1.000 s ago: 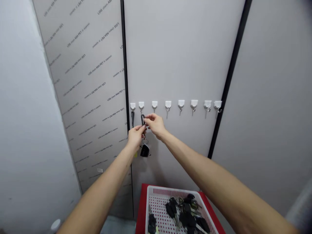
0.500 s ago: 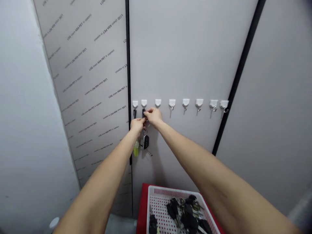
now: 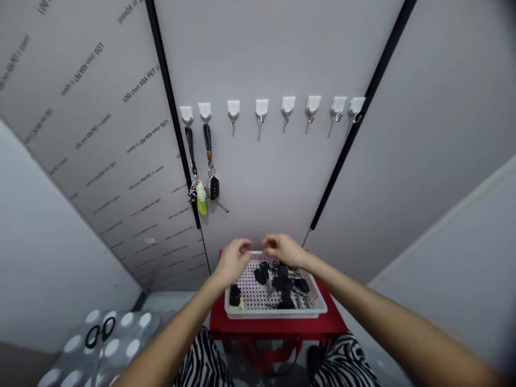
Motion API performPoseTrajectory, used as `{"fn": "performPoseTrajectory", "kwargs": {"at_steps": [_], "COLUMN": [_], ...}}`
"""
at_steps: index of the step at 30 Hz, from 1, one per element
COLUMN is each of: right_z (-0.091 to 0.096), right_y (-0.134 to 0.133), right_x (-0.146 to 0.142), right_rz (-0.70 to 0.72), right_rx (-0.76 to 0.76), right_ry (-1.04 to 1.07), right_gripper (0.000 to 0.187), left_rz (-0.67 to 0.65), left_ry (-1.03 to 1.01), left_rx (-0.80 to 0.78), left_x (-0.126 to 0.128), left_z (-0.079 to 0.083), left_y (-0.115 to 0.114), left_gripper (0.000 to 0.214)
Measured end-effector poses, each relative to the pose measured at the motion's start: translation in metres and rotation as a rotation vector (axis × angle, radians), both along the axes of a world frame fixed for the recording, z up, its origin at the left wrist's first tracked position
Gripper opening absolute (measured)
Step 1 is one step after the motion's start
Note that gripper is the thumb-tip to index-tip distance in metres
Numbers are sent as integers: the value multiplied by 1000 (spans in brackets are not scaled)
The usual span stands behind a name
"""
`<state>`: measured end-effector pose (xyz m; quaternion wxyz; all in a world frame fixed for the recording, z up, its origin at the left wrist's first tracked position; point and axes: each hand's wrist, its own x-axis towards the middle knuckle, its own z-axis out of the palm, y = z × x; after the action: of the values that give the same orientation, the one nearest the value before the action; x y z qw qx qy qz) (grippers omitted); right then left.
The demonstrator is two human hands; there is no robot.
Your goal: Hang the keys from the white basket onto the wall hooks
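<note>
My left hand (image 3: 235, 262) hovers over the left back part of a white perforated basket (image 3: 278, 313), its fingers curved apart with nothing in them. Above the basket's back right side is my right hand (image 3: 282, 249), also empty, fingers slightly spread and a little blurred. Inside the basket lies a pile of black-headed keys (image 3: 284, 282), with a smaller dark bunch (image 3: 235, 294) at its left. On the wall, a braided black strap (image 3: 207, 138) hangs from the second hook with a car key (image 3: 214, 188). The first hook carries a dark strap (image 3: 190, 145) with a yellow-green charm (image 3: 201, 201).
White hooks (image 3: 262, 106) run in a row across the grey wall panel, between black strips (image 3: 342, 161). The basket stands on a red stool (image 3: 278, 329). Black-handled scissors (image 3: 100, 333) rest on a dotted grey surface (image 3: 72, 344) at lower left.
Both hands have let go of the braided strap with the car key, which now hangs from the second hook. They have come down over the basket, and the view has tilted down.
</note>
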<state>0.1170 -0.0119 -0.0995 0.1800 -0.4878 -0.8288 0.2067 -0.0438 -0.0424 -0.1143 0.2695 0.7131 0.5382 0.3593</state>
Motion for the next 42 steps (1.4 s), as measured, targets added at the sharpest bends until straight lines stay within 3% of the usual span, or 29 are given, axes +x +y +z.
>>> {"fn": "performPoseTrajectory", "kwargs": {"at_steps": [3,6,13,18,22,28,33,42], "right_z": [-30,-41,-42,-42,-42,-41,-40,-11], "right_y": [-19,-32,-34,-20,-16,-21,-18,-7], "right_x": [27,38,37,30,20,14,15,17], "right_rz": [-27,-69,3,-215,-190,-199,-110,-81], "right_rx": [28,111,55,34,-38,-41,-5,-172], "right_ry": [-216,-354,-360,-450,-481,-417,-147,286], "right_gripper": [19,24,23,25,25,22,24,24], "left_rz": [-121,-103,-90,-91,-79,-61,-58,-173], "left_ry": [202,341,507,580,580,524,409,-196], "left_rx": [-65,-36,-83,-183,-169,-134,-128,-166], "left_x": [23,37,42,34,31,32,36,39], "left_z": [-35,-50,-46,-40,-43,-48,-45,-21], "left_y": [-12,-11,1,-1,-3,-3,-4,6], "left_gripper": [28,33,29,24,21,28,37,29]}}
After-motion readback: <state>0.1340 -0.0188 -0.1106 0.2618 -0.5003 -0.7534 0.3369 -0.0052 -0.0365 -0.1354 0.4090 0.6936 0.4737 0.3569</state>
